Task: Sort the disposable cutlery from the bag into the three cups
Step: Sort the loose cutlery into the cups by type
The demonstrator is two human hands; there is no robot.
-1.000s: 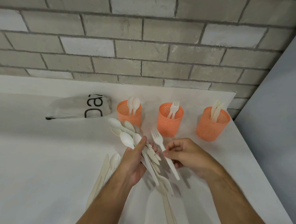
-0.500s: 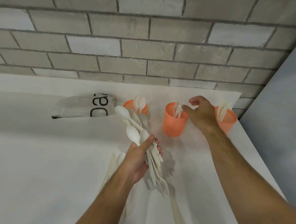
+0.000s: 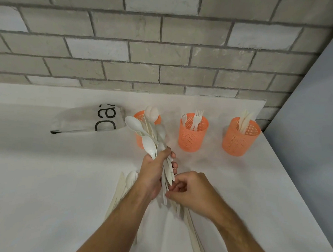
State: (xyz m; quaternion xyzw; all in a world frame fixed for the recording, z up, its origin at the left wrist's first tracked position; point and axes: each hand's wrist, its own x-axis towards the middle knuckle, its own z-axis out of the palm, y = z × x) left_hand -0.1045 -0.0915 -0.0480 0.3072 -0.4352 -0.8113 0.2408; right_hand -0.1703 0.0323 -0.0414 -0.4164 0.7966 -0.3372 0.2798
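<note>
My left hand (image 3: 152,169) grips a bundle of white plastic cutlery (image 3: 151,142), spoon bowls fanned up and to the left. My right hand (image 3: 189,189) is just below it, fingers curled and pinching at the handle ends of the bundle. Three orange mesh cups stand in a row by the wall: the left cup (image 3: 140,117) holds spoons and is partly hidden by the bundle, the middle cup (image 3: 192,136) holds forks, the right cup (image 3: 240,138) holds knives. The bag (image 3: 88,120) lies flat to the left of the cups.
Loose cutlery lies on the white table: knives and a spoon (image 3: 122,187) left of my left arm, and more pieces (image 3: 193,232) under my right forearm. A brick wall stands behind the cups. The table's right edge (image 3: 294,188) runs diagonally beside a grey wall.
My right hand carried a fork to the middle cup, let it go there, and has come back down to the handle ends of the bundle. The left hand kept its grip on the bundle.
</note>
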